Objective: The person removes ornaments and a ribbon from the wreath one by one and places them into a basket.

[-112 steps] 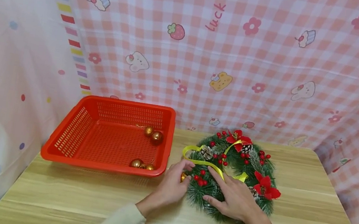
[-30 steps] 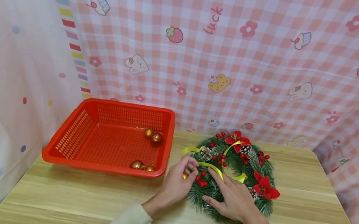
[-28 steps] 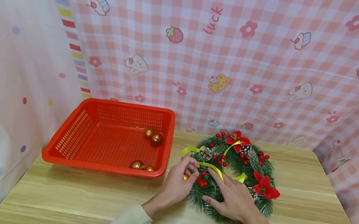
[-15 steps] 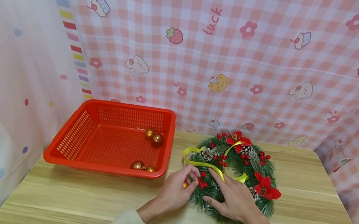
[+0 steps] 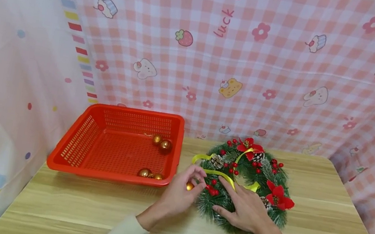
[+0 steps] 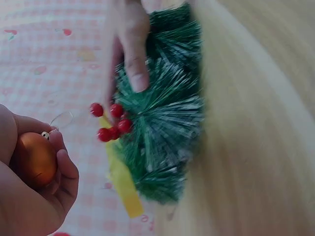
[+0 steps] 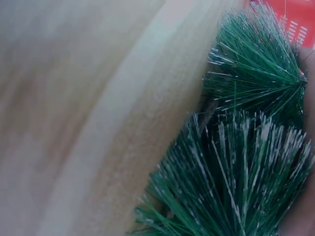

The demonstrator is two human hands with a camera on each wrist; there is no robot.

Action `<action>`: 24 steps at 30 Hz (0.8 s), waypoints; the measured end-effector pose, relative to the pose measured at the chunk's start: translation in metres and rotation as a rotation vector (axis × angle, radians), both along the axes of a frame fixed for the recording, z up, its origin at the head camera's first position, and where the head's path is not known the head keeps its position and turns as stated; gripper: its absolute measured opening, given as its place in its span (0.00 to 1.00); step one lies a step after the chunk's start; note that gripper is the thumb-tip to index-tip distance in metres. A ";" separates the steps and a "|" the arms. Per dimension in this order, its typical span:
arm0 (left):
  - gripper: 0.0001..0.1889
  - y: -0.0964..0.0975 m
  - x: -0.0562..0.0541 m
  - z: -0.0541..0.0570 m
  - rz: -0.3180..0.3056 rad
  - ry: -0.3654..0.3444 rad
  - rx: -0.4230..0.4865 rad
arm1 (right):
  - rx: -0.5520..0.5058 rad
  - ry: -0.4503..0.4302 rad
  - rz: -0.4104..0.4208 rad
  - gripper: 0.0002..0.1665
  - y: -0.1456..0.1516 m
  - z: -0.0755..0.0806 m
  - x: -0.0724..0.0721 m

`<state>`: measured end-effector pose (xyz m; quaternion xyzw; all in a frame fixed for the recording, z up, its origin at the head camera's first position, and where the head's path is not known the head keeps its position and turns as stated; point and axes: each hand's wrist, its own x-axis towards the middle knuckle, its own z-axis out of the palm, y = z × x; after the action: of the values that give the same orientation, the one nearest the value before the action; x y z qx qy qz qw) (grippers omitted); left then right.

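My left hand pinches a gold Christmas ball just left of the wreath. From the left wrist, the ball shows cupped among curled fingers, its thin loop of string standing up past the fingertips. My right hand rests on the wreath's near side with its fingers fairly straight, partly over a yellow ribbon. Red berries, pinecones and red flowers dress the wreath. Only green bristles and a sliver of hand show in the right wrist view.
A red plastic basket stands to the left on the wooden table. Several gold balls lie in it along its right side. A pink checked cloth hangs behind the table.
Over the last half second my left hand has shifted slightly up and left with the ball, its fingers again covering part of the ribbon. My right hand stays put on the wreath.
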<state>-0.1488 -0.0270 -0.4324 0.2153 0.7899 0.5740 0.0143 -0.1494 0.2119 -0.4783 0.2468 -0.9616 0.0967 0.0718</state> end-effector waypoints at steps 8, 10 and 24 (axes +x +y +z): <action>0.10 -0.026 -0.013 0.018 0.087 0.064 0.028 | 0.004 -0.005 0.001 0.51 0.000 0.000 0.000; 0.11 -0.036 -0.019 0.021 0.124 0.080 0.044 | 0.005 -0.005 0.002 0.51 0.000 0.000 0.000; 0.10 -0.132 -0.055 0.015 0.369 0.084 -0.028 | 0.013 -0.007 -0.007 0.51 0.000 0.000 0.001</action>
<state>-0.2035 -0.1594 -0.4170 0.0905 0.8239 0.5461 -0.1214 -0.1486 0.2121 -0.4787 0.2438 -0.9632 0.0911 0.0673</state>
